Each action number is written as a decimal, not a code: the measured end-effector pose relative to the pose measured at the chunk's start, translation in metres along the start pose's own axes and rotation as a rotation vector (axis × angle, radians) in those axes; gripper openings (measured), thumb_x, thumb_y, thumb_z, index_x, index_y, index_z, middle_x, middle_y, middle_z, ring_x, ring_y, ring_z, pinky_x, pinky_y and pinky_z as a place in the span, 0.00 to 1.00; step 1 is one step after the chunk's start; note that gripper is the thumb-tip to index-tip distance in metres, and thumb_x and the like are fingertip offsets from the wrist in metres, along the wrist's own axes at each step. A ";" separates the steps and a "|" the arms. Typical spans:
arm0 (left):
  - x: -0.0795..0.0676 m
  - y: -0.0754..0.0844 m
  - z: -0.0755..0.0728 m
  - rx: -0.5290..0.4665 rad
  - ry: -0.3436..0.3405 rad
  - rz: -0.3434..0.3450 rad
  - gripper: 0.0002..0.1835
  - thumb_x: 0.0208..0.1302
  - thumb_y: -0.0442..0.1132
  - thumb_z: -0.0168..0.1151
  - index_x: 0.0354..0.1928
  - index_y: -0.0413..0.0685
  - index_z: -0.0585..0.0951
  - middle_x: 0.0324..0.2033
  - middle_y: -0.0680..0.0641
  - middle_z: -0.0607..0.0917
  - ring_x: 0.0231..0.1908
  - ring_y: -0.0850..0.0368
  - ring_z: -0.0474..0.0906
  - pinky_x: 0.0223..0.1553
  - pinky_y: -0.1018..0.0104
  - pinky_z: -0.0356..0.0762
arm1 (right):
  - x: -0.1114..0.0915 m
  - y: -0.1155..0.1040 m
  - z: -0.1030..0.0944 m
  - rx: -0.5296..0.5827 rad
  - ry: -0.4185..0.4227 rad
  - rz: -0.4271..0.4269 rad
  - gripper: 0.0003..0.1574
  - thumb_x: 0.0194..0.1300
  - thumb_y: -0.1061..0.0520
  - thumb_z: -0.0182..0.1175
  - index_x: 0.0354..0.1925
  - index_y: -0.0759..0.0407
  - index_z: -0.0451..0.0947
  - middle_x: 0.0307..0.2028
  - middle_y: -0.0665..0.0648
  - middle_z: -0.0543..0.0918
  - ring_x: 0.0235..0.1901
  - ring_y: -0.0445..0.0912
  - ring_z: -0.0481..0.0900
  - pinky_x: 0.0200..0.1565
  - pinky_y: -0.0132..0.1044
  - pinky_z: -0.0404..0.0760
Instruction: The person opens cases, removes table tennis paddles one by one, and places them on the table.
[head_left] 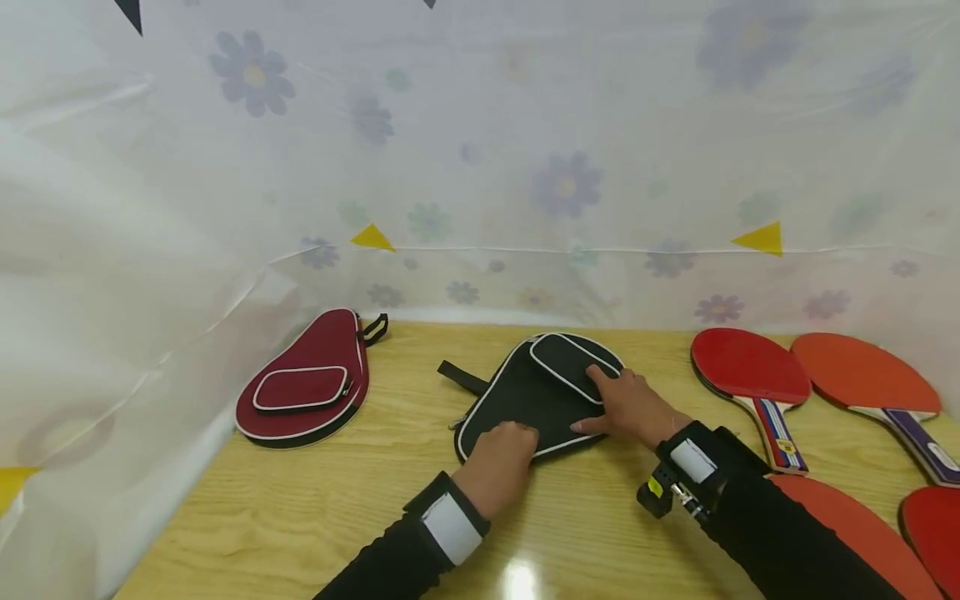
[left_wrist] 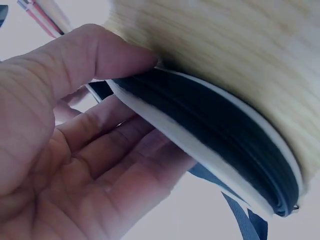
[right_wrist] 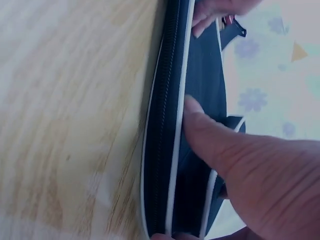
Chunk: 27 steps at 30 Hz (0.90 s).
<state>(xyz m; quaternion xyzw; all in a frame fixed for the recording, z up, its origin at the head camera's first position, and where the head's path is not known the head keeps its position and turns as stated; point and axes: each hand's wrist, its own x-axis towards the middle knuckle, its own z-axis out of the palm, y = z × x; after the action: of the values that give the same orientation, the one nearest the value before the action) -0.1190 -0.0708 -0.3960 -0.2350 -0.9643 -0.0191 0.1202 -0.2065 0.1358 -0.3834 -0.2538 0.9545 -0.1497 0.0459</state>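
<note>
On the wooden table lies a black table tennis paddle case [head_left: 528, 400] with white piping, an oval pocket and a strap at its narrow end. My left hand [head_left: 501, 458] grips its near edge. In the left wrist view, the thumb [left_wrist: 125, 59] is on one side of the zipped rim and the fingers on the other. With fingers and thumb spread, my right hand [head_left: 626, 406] rests on the case's wide end, the index finger over the pocket. In the right wrist view, the zip [right_wrist: 165, 105] runs along the side of the case below the right thumb [right_wrist: 202, 125].
A maroon paddle case [head_left: 303, 383] lies at the left. To the right are a red paddle [head_left: 750, 367], an orange-red paddle [head_left: 862, 371] and more paddles partly behind the right forearm. A flowered sheet [head_left: 480, 167] hangs along the table's back and left.
</note>
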 end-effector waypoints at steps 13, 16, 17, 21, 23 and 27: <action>-0.002 -0.017 0.000 -0.009 -0.009 -0.084 0.08 0.52 0.24 0.70 0.27 0.43 0.82 0.26 0.44 0.85 0.28 0.50 0.84 0.24 0.56 0.81 | -0.018 -0.026 -0.001 -0.016 0.064 0.049 0.47 0.52 0.47 0.78 0.55 0.79 0.71 0.34 0.72 0.83 0.34 0.62 0.85 0.37 0.51 0.84; -0.001 -0.020 -0.001 0.006 -0.012 -0.102 0.08 0.51 0.25 0.71 0.27 0.43 0.82 0.26 0.44 0.85 0.29 0.50 0.84 0.24 0.55 0.81 | -0.020 -0.033 -0.002 -0.016 0.065 0.077 0.46 0.52 0.48 0.79 0.53 0.81 0.71 0.35 0.73 0.83 0.35 0.63 0.85 0.38 0.52 0.85; 0.000 -0.022 -0.001 0.011 -0.015 -0.106 0.07 0.51 0.25 0.71 0.27 0.43 0.83 0.26 0.44 0.85 0.29 0.49 0.84 0.24 0.55 0.81 | -0.021 -0.035 -0.002 -0.021 0.062 0.083 0.46 0.52 0.48 0.79 0.52 0.81 0.71 0.36 0.73 0.82 0.36 0.63 0.85 0.38 0.52 0.85; 0.000 -0.026 -0.001 0.024 -0.016 -0.120 0.07 0.50 0.25 0.72 0.28 0.43 0.83 0.26 0.43 0.85 0.29 0.48 0.85 0.24 0.54 0.82 | -0.027 -0.044 0.000 -0.026 0.057 0.097 0.44 0.53 0.49 0.78 0.50 0.83 0.71 0.35 0.73 0.81 0.35 0.62 0.84 0.37 0.52 0.85; 0.000 -0.029 -0.001 0.029 -0.012 -0.113 0.08 0.49 0.25 0.72 0.28 0.43 0.84 0.26 0.43 0.85 0.29 0.48 0.85 0.24 0.54 0.82 | -0.031 -0.047 0.000 -0.024 0.060 0.091 0.42 0.54 0.50 0.78 0.48 0.83 0.70 0.32 0.72 0.81 0.31 0.60 0.84 0.34 0.50 0.84; 0.001 -0.036 -0.001 0.017 -0.017 -0.076 0.09 0.46 0.24 0.71 0.27 0.45 0.83 0.26 0.44 0.86 0.28 0.48 0.84 0.24 0.55 0.81 | -0.037 -0.051 -0.001 -0.007 0.055 0.075 0.38 0.58 0.50 0.75 0.44 0.82 0.70 0.23 0.65 0.77 0.23 0.54 0.82 0.27 0.45 0.82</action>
<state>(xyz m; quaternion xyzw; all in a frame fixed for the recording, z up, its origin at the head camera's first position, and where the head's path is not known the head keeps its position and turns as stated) -0.1363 -0.1029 -0.3944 -0.1971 -0.9737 -0.0136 0.1131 -0.1501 0.1124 -0.3666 -0.2136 0.9648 -0.1515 0.0245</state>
